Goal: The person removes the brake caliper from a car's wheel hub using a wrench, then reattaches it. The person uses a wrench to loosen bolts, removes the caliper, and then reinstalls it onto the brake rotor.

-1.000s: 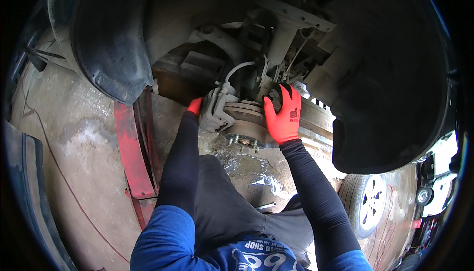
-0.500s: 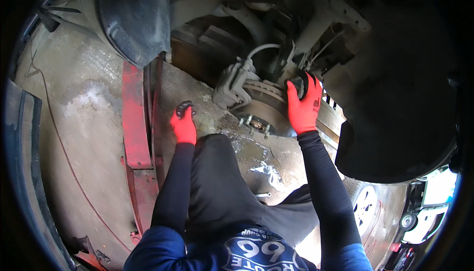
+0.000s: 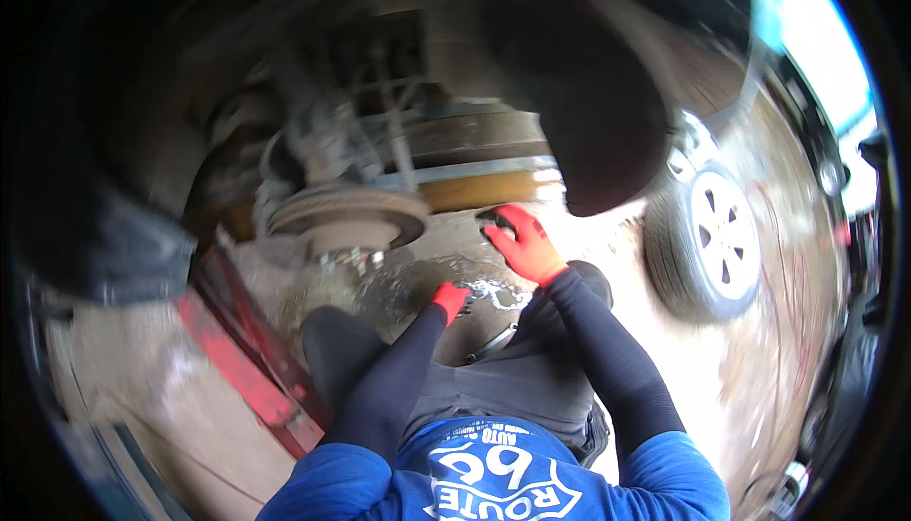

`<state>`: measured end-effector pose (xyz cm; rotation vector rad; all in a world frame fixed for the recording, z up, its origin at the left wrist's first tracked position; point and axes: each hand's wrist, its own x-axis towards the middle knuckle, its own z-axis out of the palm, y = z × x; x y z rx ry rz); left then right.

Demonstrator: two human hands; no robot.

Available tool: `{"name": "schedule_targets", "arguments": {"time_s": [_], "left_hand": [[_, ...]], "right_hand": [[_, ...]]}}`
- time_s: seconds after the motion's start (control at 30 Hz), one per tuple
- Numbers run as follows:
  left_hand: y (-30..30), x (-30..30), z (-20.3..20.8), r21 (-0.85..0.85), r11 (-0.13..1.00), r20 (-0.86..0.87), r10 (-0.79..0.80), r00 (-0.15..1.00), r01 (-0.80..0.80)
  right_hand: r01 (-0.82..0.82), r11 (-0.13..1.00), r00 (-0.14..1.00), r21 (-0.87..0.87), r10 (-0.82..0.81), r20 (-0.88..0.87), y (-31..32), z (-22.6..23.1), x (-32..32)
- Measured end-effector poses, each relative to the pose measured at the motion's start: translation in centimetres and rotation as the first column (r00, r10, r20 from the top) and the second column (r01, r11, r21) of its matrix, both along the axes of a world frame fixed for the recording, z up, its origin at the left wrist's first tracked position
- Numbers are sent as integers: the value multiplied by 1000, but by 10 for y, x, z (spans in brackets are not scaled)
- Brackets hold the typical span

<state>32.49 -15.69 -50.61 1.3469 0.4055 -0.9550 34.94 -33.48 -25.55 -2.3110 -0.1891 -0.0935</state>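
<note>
Both my hands wear red gloves with black palms and fingertips. My right hand point(image 3: 528, 246) is raised over the floor, to the right of the brake disc point(image 3: 346, 215); its thumb and fingers are bent but apart, and I see nothing held in it. My left hand point(image 3: 451, 301) is low between my knees, near the wet patch; blur hides its fingers and whatever may be in them. The rusty disc has a hub with wheel studs point(image 3: 353, 257) facing me. On the floor by my right thigh lies a long silver hand tool point(image 3: 493, 342).
A red jack arm point(image 3: 232, 355) runs along the floor at left. Dark wheel-arch liner point(image 3: 603, 113) hangs overhead at right. A removed wheel point(image 3: 707, 241) with a silver rim stands at right. Beyond the disc is a wooden beam point(image 3: 489, 184). A thin hose point(image 3: 773, 274) trails at far right.
My view has swung right, bringing the wheel fully into sight. My right hand has come off the disc's far edge, and my left hand has moved in between my knees.
</note>
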Motion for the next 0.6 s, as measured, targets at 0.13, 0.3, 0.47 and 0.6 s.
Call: {"name": "schedule_targets", "arguments": {"time_s": [0.13, 0.3, 0.47, 0.6], "left_hand": [[-50, 2, 21, 49, 990, -11, -133, 991, 133], [-119, 8, 0, 42, 969, -30, -243, 969, 245], [-164, 23, -53, 96, 957, -101, -264, 959, 274], [-159, 40, -57, 66, 984, -115, -157, 981, 165]], "right_hand": [[213, 974, 969, -75, -220, -108, -112, 23, -85], [688, 642, 716, 338, -677, -172, -207, 1, -167], [890, 455, 425, 33, -801, -422, -236, -130, -241], [508, 846, 798, -162, -533, -281, -167, -197, -262]]}}
